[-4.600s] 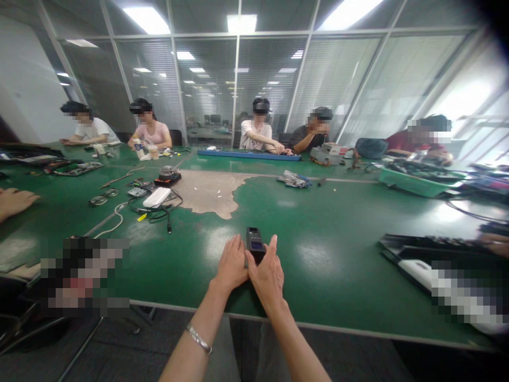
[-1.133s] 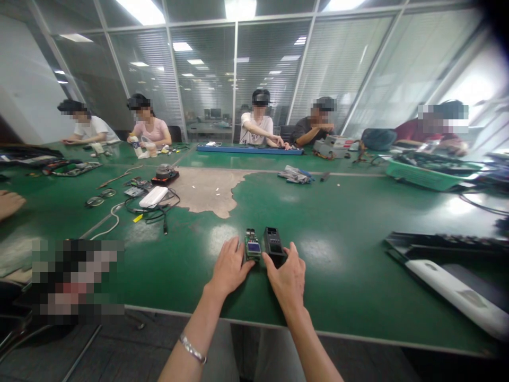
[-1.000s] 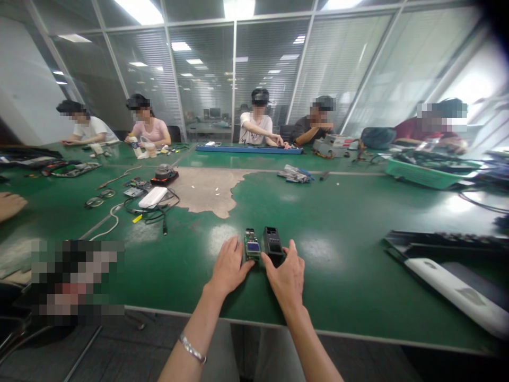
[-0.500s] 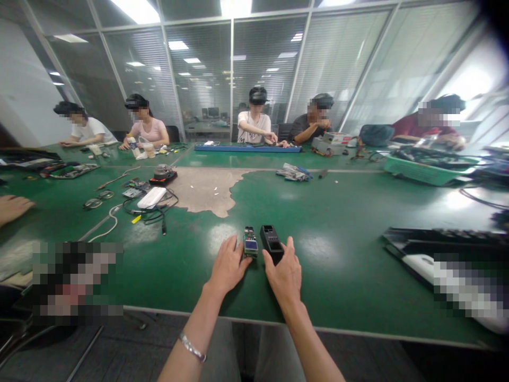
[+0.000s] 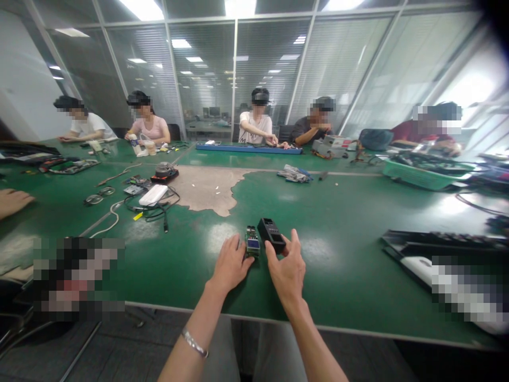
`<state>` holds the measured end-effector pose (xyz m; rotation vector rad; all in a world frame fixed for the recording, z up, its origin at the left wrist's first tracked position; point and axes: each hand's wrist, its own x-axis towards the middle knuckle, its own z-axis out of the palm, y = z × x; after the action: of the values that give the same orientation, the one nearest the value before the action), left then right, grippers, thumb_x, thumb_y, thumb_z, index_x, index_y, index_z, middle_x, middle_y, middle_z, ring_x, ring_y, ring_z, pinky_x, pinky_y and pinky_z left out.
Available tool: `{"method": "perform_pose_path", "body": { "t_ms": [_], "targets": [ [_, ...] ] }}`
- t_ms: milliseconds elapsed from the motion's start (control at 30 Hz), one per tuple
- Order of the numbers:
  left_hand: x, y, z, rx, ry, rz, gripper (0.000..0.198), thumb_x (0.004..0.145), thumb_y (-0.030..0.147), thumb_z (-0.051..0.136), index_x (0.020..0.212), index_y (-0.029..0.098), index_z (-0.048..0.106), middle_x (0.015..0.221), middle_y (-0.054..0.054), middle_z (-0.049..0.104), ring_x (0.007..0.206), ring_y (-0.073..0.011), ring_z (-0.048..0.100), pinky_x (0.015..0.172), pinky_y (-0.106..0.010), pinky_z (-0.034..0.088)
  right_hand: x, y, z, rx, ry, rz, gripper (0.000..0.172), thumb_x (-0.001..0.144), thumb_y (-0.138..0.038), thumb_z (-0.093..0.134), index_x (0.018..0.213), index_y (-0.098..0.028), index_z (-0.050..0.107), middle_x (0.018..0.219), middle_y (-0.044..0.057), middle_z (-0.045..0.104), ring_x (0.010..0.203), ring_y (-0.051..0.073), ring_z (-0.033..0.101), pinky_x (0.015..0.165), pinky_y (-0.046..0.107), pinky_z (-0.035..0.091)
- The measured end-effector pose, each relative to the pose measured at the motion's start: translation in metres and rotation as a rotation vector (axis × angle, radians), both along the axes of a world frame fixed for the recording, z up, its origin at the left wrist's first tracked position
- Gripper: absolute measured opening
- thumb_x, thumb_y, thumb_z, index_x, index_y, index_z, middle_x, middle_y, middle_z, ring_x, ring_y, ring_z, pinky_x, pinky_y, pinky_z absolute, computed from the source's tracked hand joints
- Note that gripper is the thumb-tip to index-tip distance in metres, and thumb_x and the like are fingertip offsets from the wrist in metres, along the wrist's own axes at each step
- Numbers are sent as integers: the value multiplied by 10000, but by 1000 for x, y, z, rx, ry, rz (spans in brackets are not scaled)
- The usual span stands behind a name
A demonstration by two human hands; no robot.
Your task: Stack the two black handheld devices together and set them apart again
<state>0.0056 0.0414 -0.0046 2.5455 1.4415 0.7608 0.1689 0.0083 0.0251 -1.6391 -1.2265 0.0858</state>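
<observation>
Looking down from the head view, you have two parts of a small device between your hands on the green bench (image 5: 338, 286). Your left hand (image 5: 229, 265) lies along the left side of the bare circuit board (image 5: 252, 249), its thumb curled round the near end, so the fingers are closed in on it and seem to steady it against the bench. Your right hand (image 5: 287, 268) appears to grip the near end of the black plastic housing (image 5: 271, 235) between thumb and fingers, with one finger raised clear. The housing sits just right of the board, angled away from it; whether it is wholly off the bench you cannot tell from here.

As far as the parts show, the board is already out of its housing and the two stand apart, with a narrow gap between them. The board looks whole, its display in place, and nothing visible has been split off it. What remains is harder to judge: the housing is not yet set down out of your grip, and neither half is free of your hands. Beyond them, a white plastic device (image 5: 153, 195) and gloves (image 5: 295, 173) lie well apart from your work.
</observation>
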Motion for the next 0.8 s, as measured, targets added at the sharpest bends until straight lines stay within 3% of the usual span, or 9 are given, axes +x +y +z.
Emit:
{"method": "perform_pose_path", "body": {
  "t_ms": [267, 800],
  "targets": [
    [-1, 1, -4, 6, -13, 4, 435, 950, 358, 617, 1334, 179, 518, 1508, -199, 458, 1433, -352, 411, 1183, -587, 330, -26, 4, 4, -6, 8, 83, 884, 885, -531, 622, 1575, -118, 255, 1273, 169, 691, 1092, 306, 676, 946, 455, 508],
    [-1, 0, -3, -1, -9, -1, 500, 936, 259, 573, 1417, 177, 462, 1514, -204, 457, 1433, -351, 415, 1184, -586, 330, -41, 9, 12, -87, -192, 51, 854, 925, -481, 570, 1588, -84, 208, 1155, 193, 711, 1045, 323, 673, 858, 442, 536]
  ]
}}
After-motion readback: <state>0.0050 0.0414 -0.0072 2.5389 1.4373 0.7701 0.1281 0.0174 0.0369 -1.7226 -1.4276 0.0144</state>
